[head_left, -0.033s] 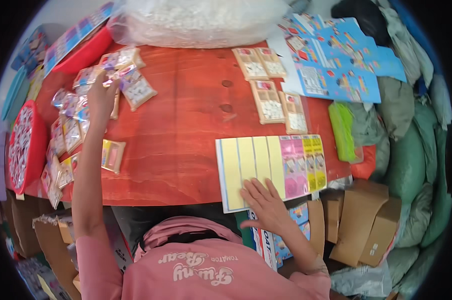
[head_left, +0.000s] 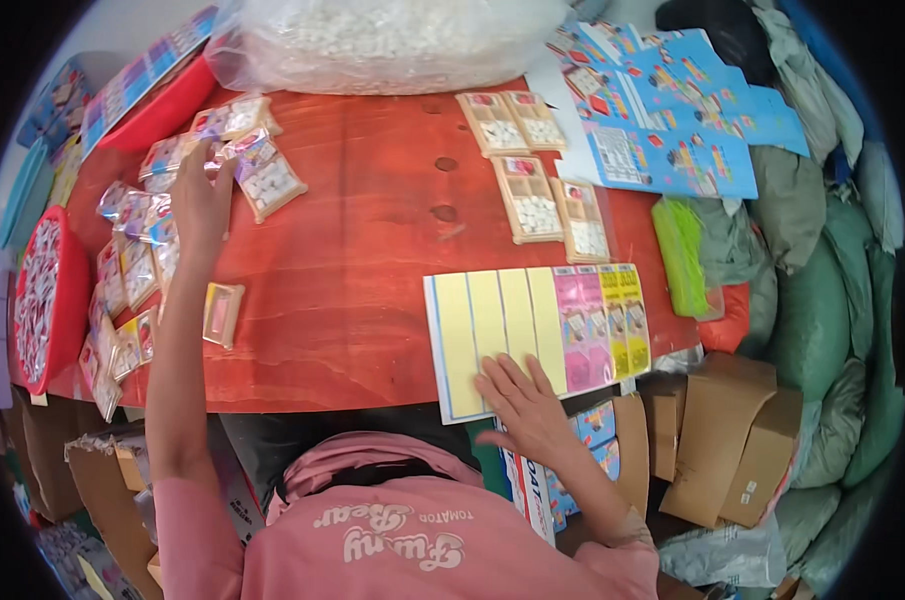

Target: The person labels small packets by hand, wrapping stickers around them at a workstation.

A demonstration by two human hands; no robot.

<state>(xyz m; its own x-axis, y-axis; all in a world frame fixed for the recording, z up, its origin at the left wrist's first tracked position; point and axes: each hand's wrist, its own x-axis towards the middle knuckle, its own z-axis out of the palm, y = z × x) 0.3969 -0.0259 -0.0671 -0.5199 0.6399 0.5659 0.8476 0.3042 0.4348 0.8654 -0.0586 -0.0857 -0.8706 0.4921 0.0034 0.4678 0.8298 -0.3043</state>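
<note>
My left hand (head_left: 202, 195) reaches into a loose pile of small wrapped packs (head_left: 137, 265) on the left of the table. Its thumb and fingers are apart, and the fingertips touch the shiny wrappers. Just right of it lies a wooden tray pack (head_left: 270, 185) with white pieces inside. My right hand (head_left: 522, 405) lies flat, fingers spread, on a printed sticker sheet (head_left: 462, 330) at the table's front edge. The sheet has bare yellow strips on its left and pink and yellow printed columns on its right.
Several wooden tray packs (head_left: 532, 200) lie right of centre. Beyond are a big clear bag of white pieces (head_left: 392, 50) and blue printed card sheets (head_left: 682, 150). A red basin (head_left: 47, 300) stands at the left edge; cardboard boxes (head_left: 717, 440) sit below right.
The view has shifted slightly. My left hand has moved only a little among the packs; my right hand stays flat on the sheet.
</note>
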